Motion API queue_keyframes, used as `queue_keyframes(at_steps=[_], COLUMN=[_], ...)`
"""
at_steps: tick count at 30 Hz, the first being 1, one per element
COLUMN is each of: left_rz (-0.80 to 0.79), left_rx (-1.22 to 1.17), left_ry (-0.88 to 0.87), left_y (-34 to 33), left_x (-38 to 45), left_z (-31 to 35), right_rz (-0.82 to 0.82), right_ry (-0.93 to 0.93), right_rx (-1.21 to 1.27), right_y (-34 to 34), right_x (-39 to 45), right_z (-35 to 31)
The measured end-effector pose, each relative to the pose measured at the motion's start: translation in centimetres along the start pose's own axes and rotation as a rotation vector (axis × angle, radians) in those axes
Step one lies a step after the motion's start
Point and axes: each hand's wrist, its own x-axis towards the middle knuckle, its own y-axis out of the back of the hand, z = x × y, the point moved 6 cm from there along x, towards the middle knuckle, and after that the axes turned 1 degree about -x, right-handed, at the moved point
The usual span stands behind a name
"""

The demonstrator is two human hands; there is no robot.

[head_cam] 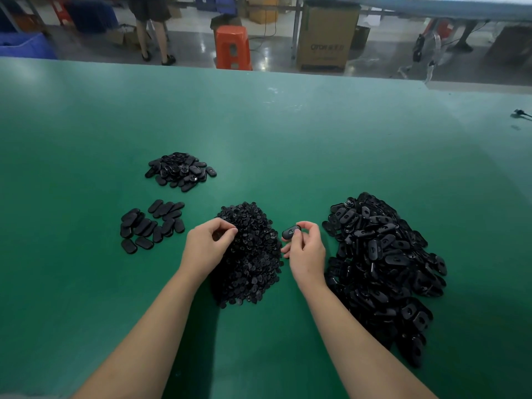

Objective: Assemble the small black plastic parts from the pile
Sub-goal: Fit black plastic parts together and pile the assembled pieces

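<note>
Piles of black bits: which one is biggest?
The right pile, beside the right hand; it spreads much wider than the other three.

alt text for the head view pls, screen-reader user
Over a green table, the right hand pinches one black oval part while the left hand picks at the middle pile of small black pieces. A big oval-part pile lies right, two smaller piles left.

Left fingertips' (230,230) contents unclear
</note>
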Motion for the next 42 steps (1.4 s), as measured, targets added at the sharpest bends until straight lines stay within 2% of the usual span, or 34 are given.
queue_keyframes(at_steps=[4,7,15,18,28,33,42], left_rz=[0.007,-0.018,-0.106,-0.094,-0.071,-0.067,-0.06], left_rx=[-0.215,-0.289,-0.22,-0.195,-0.381,-0.344,-0.306], left_ry=[0.034,0.038,-0.018,-0.011,0.155,0.158,0.246], left_y=[-0.6,-1.6,-4.9,-5.8,-8.3,-8.4,-9.2], left_x=[0.3,0.3,0.6,0.7,0.6,0.5,0.7], left_z=[1.0,2.0,4.2,4.7,5.9,5.9,5.1], right_rz=[0.004,0.005,-0.005,0.011,0.07,0.099,0.119], right_ry=[0.004,0.0,-0.018,-0.009,0.022,0.015,-0.003], right_rx=[0.015,0.026,0.123,0.123,0.051,0.131,0.09], right_y=[0.0,0.0,-0.1,-0.1,0.3,0.4,0.7], right_x=[0.0,0.0,0.1,0.2,0.4,0.3,0.4], right_z=[0.0,0.1,0.2,0.2,0.4,0.4,0.4])
